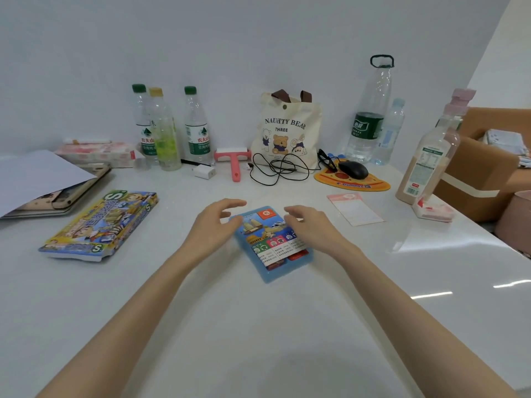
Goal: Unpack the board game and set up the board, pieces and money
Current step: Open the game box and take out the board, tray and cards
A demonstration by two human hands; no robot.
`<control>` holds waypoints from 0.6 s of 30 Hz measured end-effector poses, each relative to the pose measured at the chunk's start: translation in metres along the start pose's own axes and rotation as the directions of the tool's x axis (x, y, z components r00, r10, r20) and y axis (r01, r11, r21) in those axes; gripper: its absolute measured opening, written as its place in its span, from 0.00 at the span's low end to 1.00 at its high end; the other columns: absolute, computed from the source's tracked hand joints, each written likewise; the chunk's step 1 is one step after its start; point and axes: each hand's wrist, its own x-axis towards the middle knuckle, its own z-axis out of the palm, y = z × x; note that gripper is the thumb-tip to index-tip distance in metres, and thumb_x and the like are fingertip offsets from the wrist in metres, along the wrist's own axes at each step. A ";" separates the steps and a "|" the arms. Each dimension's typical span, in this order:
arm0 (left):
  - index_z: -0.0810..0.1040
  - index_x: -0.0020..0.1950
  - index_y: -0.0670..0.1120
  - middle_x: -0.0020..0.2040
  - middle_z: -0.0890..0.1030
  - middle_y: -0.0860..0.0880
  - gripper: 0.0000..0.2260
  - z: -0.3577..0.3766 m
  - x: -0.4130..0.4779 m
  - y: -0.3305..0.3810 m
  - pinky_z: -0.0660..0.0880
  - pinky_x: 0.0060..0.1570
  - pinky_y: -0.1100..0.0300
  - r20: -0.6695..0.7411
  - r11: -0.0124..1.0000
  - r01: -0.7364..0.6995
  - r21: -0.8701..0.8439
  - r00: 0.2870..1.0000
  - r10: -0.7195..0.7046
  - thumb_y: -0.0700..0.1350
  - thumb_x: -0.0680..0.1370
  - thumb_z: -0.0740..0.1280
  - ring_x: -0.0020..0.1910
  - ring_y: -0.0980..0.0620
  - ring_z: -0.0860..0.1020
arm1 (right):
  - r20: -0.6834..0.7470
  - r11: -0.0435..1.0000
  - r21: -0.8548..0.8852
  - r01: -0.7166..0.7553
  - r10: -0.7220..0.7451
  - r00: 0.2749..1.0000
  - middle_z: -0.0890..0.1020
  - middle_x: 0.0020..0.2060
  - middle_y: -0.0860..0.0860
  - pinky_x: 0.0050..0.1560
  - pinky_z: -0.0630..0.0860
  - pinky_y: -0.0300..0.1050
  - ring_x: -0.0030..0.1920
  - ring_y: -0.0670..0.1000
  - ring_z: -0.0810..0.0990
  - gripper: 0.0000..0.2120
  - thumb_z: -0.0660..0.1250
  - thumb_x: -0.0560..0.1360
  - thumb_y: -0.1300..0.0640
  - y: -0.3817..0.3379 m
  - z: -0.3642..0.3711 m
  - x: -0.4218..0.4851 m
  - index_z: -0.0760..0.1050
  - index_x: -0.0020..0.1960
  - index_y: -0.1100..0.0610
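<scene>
Now I am watching my left hand (212, 225) and right hand (309, 226) hovering apart, fingers loosely curved and gripping nothing. They are flanking the flat blue plastic tray of printed cards (271, 248), which is lying mid-way across the white table (258, 326). The colourful cardboard game box (100, 225) is lying well to the left.

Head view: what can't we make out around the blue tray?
All in the head view:
- Blue tray: contents hidden under printed cards, whose text is too small to read.
- Left hand, right hand: grip or hover unclear, fingers blurred.
- Game box: inside hidden by its own cover.
</scene>
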 end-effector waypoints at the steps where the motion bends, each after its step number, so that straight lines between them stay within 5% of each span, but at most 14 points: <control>1: 0.75 0.64 0.53 0.66 0.74 0.53 0.14 -0.004 -0.002 -0.004 0.71 0.52 0.60 0.002 0.998 0.057 -0.005 0.998 -0.057 0.42 0.79 0.64 0.62 0.51 0.73 | 0.028 1.000 -0.004 -0.011 0.011 1.000 0.74 0.67 0.51 0.43 0.72 0.33 0.58 0.48 0.77 0.20 0.57 0.82 0.51 -0.003 0.005 -0.003 0.67 0.72 0.53; 4: 0.70 0.70 0.51 0.68 0.71 0.48 0.19 -0.012 -0.013 -0.011 0.73 0.54 0.56 0.057 0.979 0.199 -0.035 0.979 -0.197 0.42 0.79 0.64 0.63 0.50 0.73 | 0.040 0.999 -0.046 0.010 -0.009 0.999 0.78 0.63 0.51 0.36 0.71 0.30 0.49 0.46 0.77 0.21 0.60 0.81 0.52 -0.014 0.018 -0.014 0.67 0.72 0.53; 8: 0.67 0.71 0.48 0.67 0.74 0.46 0.19 -0.018 -0.025 -0.016 0.77 0.53 0.55 0.111 0.969 0.236 -0.069 0.967 -0.227 0.43 0.80 0.63 0.64 0.50 0.73 | 0.078 0.993 -0.098 0.069 -0.061 0.995 0.77 0.63 0.53 0.47 0.71 0.36 0.56 0.50 0.78 0.20 0.62 0.80 0.55 -0.031 0.033 -0.027 0.69 0.71 0.57; 12: 0.65 0.72 0.47 0.65 0.73 0.48 0.22 -0.028 -0.029 -0.020 0.79 0.52 0.54 0.069 0.959 0.264 -0.099 0.964 -0.258 0.42 0.79 0.65 0.57 0.50 0.77 | 0.146 0.989 -0.029 0.144 -0.139 0.980 0.78 0.58 0.49 0.43 0.72 0.32 0.49 0.45 0.76 0.17 0.63 0.79 0.52 -0.044 0.046 -0.034 0.73 0.67 0.55; 18: 0.67 0.73 0.51 0.70 0.71 0.48 0.23 -0.037 -0.029 -0.032 0.75 0.59 0.45 0.036 0.971 0.238 -0.002 0.971 -0.238 0.44 0.78 0.66 0.63 0.47 0.75 | 0.282 0.988 0.110 0.106 -0.134 0.950 0.73 0.60 0.43 0.51 0.70 0.30 0.54 0.42 0.75 0.40 0.75 0.69 0.45 -0.032 0.048 -0.033 0.60 0.76 0.47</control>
